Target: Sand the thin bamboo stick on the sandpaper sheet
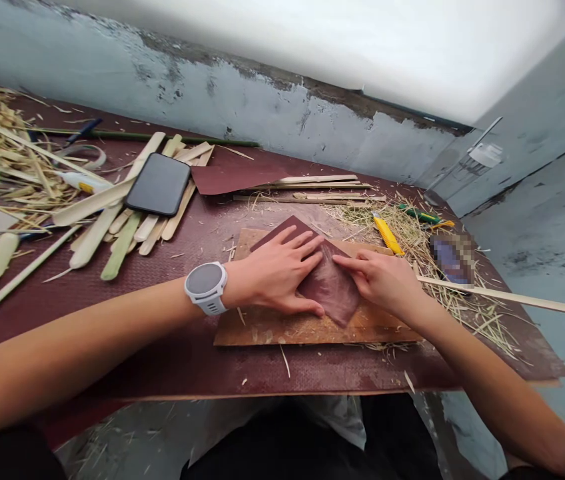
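1. Nearest the camera, two bare forearms are seen reaching over the near edge of a dark red table point(187, 363); a white-strapped watch point(206, 285) is worn on the left wrist.
2. A wooden board point(262, 328) is laid flat on the table in front of the person, and a reddish-brown sandpaper sheet point(330, 290) is spread on the middle of it, one corner pointing away.
3. The left hand point(282, 270) is pressed palm down on the sheet's left part, with fingers straight and spread apart; nothing is clasped.
4. The right hand point(385, 280) is set on the sheet's right edge, index finger stretched onto it and the other fingers curled under. Whether the edge is pinched cannot be told.
5. The two hands' fingertips are brought nearly together over the sheet.
6. A yellow utility knife point(387, 233) is left just beyond the board's far right corner, amid straw shavings point(412, 250), with a green-handled tool point(420, 215) farther back.
7. A long thin slat point(512, 298) is laid across the right end of the table.
8. A black phone point(158, 185) is rested on a heap of bamboo strips point(92, 233) at the left, and a second sandpaper sheet point(235, 179) is laid near the far wall.
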The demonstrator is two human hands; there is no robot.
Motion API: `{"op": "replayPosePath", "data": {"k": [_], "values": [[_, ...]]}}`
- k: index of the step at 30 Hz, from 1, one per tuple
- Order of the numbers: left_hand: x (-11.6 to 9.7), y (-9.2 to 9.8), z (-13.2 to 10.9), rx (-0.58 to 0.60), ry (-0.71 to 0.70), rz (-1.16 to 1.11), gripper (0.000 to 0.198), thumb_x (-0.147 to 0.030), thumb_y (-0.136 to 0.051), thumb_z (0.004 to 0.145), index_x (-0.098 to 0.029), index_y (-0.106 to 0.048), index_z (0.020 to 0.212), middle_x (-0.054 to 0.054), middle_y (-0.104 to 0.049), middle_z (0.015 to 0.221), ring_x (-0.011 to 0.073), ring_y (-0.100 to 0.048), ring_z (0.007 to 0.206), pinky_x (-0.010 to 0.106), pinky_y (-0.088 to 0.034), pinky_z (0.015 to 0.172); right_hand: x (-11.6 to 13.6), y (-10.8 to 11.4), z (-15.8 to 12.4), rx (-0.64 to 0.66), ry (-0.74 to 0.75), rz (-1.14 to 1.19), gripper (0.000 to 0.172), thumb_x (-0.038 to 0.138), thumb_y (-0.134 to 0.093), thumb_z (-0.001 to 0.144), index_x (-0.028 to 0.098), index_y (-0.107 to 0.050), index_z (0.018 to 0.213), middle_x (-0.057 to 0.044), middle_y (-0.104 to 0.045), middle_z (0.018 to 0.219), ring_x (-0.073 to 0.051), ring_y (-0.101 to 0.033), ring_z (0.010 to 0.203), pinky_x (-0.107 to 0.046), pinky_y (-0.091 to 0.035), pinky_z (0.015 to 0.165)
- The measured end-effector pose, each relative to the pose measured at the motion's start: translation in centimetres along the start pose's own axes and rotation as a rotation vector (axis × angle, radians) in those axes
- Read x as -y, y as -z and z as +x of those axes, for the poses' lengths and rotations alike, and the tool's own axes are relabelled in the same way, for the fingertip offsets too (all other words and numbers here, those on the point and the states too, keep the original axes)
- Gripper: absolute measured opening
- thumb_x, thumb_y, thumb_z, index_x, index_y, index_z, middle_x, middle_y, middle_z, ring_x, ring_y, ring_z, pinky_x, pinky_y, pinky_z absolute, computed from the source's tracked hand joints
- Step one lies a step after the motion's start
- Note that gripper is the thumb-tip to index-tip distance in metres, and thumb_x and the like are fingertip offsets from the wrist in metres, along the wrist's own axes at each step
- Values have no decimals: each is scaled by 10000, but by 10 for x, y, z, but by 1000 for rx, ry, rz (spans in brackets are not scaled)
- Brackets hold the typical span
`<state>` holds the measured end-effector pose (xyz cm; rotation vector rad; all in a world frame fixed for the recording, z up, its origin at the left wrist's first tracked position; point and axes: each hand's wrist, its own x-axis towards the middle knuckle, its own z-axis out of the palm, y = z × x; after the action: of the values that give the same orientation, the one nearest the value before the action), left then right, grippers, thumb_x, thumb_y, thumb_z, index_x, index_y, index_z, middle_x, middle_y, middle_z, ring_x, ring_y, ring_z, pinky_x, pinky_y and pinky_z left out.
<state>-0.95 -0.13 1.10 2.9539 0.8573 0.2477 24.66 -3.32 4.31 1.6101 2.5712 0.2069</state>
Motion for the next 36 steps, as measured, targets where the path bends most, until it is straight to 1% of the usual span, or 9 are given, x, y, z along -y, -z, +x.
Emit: {"op": "replayPosePath", "data": {"k": [5,9,12,17,20,23,28,32,36], "values": [[-6,-7,5,-13,31,-76,949,-834,-423,972,-86,-496,1551,247,-384,1665,376,-389,1567,536,-267,1304,-8,-7,2,-29,6,31,438,312,-496,1049,383,-683,1438,-41,-760,1053,-172,-663,798,-296,-318,618],[-2,-7,6,-37,98,-36,835,-811,-471,971,-89,-627,1360,273,-445,1620,408,-490,1491,596,-333,1253,-5,-8,-4,3,30,55,447,301,-490,1055,388,-669,1455,-31,-745,1008,-156,-644,747,-295,-302,599],[3,-5,5,-52,138,-31,892,-852,-443,954,-75,-607,1360,292,-489,1580,411,-538,1444,600,-377,1214,-3,-8,-8,-7,29,48,472,265,-489,1043,390,-659,1466,-30,-746,1054,-154,-649,756,-294,-303,601],[-1,-11,6,-58,196,-34,1040,-938,-438,879,-168,-481,1575,299,-414,1629,458,-408,1533,704,-255,1238,7,-6,-15,-17,31,-10,493,250,-503,1024,383,-652,1475,-31,-736,1064,-157,-631,725,-311,-260,576],[-7,-16,7,-39,220,-28,1104,-955,-415,866,-137,-454,1606,317,-348,1658,495,-327,1565,702,-176,1266,21,-2,-24,15,118,10,474,268,-501,1041,362,-647,1483,-36,-710,997,-152,-610,695,-315,-268,579],[-9,-18,8,-10,222,-37,1163,-971,-426,844,-121,-400,1637,318,-297,1682,500,-281,1584,667,-171,1283,25,1,-26,54,177,46,470,282,-495,1049,378,-639,1486,-26,-697,964,-149,-599,680,-318,-265,577],[-9,-16,9,11,242,-39,1259,-1033,-382,785,-116,-375,1648,343,-258,1685,509,-255,1591,670,-166,1282,20,4,-19,32,38,-27,498,268,-516,1016,378,-641,1485,-33,-718,1009,-153,-593,690,-324,-217,569],[-10,-16,9,35,223,-2,1195,-987,-407,835,-118,-362,1652,355,-270,1675,490,-269,1593,660,-186,1279,23,7,-20,111,168,16,495,267,-505,1026,395,-633,1486,-25,-713,978,-145,-603,692,-319,-225,572],[-10,-17,9,11,239,16,1245,-1029,-370,793,-125,-375,1648,355,-274,1675,496,-268,1591,665,-186,1276,16,3,-15,-3,-13,-89,485,290,-514,1022,384,-644,1479,-40,-743,1066,-160,-623,702,-325,-190,565]]}}
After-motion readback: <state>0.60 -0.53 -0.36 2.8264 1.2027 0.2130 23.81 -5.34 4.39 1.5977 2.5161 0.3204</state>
